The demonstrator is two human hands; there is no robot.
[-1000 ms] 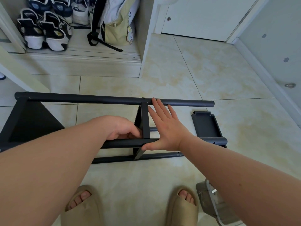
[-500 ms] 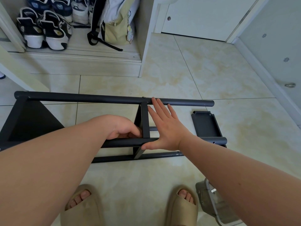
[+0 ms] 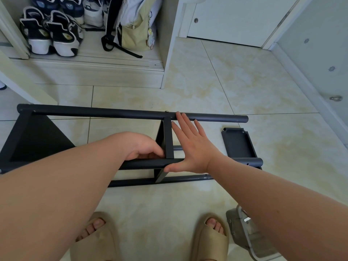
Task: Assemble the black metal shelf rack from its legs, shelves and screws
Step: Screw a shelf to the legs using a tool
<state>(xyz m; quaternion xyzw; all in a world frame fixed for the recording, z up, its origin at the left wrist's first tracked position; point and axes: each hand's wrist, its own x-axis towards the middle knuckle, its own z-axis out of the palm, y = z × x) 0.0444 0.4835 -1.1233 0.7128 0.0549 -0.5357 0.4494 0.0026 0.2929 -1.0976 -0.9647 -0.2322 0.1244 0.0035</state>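
Note:
The black metal rack lies on its side on the tiled floor. Its far leg [image 3: 113,113] runs left to right, with a small screw head [image 3: 166,111] on top. A near leg [image 3: 235,162] and a lower leg [image 3: 184,178] run parallel to it. A middle shelf [image 3: 168,136] stands on edge between the legs. My left hand [image 3: 143,146] curls its fingers round the near leg, just left of this shelf. My right hand [image 3: 190,146] presses flat, fingers straight, against the shelf's right face. A bigger shelf [image 3: 35,140] is fixed at the left end. One loose shelf [image 3: 238,143] lies on the floor at right.
A closet with sneakers [image 3: 52,36] and a hanging bag [image 3: 135,29] stands behind the rack. A white door [image 3: 235,17] is at the back right, a wall [image 3: 320,59] along the right. A clear plastic packet [image 3: 248,236] lies by my right sandal [image 3: 209,240].

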